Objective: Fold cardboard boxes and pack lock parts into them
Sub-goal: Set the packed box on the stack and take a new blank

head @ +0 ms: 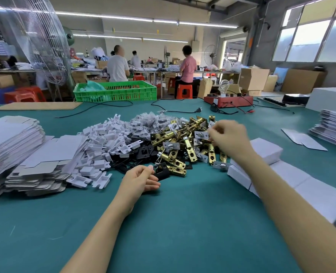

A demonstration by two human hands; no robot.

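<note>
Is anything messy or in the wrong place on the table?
Mostly it is sorted piles. The brass latches, black plates and white inserts spill into one another. One flat carton lies alone, away from its stack. Nothing looks broken.

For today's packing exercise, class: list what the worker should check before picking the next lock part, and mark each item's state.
1. Brass latches within reach: ok.
2. Left hand holds a black plate: ok.
3. Right hand has a part in its grip: cannot tell, blurred.
4. Folded white boxes nearby: ok.
5. A box open to receive parts: not ok, none seen open.
6. White inserts on hand: ok.
</note>
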